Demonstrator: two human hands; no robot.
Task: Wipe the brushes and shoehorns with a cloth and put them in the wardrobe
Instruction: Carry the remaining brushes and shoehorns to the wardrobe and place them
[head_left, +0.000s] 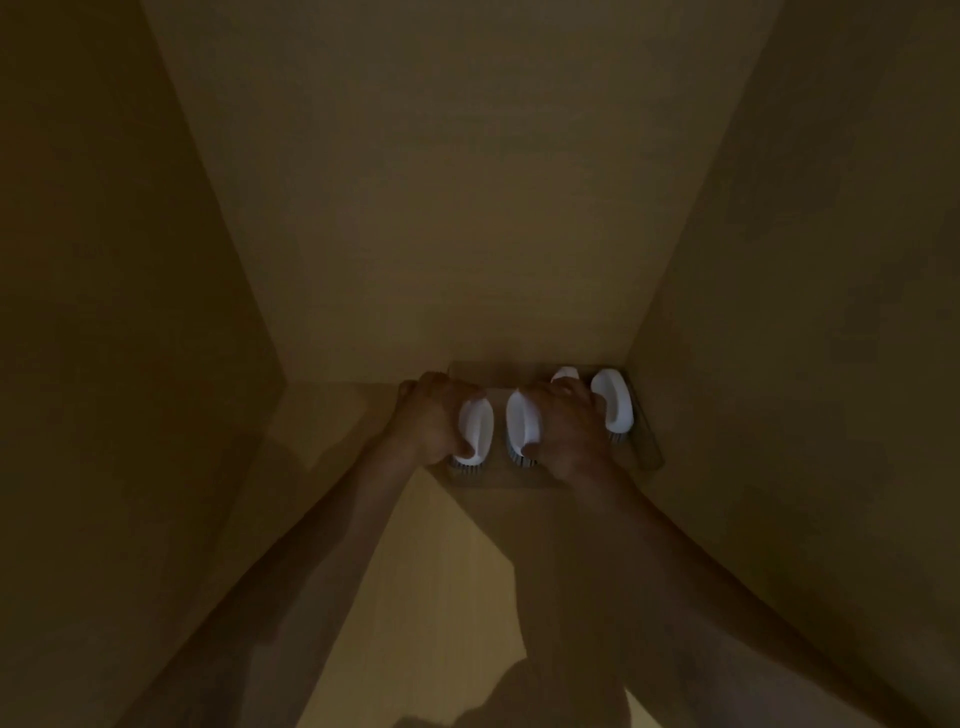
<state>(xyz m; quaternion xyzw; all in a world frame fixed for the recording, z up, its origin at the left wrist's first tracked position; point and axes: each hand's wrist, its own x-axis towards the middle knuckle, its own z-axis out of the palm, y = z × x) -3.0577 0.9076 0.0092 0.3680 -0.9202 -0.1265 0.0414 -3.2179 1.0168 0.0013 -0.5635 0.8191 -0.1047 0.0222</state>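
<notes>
From the head view, deep in the dim wardrobe (467, 208), the left hand (431, 415) grips one white brush (477, 431) and the right hand (563, 431) another (521, 426), tight beside two parked brushes (613, 408), so crowding may topple them

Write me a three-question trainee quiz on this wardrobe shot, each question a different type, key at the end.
1. True or false: the left hand grips a white brush.
2. How many white brushes can be seen in all? A) two B) four C) six
3. Fill in: the brush that no hand touches stands nearest the wardrobe's ___ wall.

Key
1. True.
2. B: one in the left hand, one under the right hand, one partly hidden behind that hand, and one by the wall.
3. Right.
</notes>
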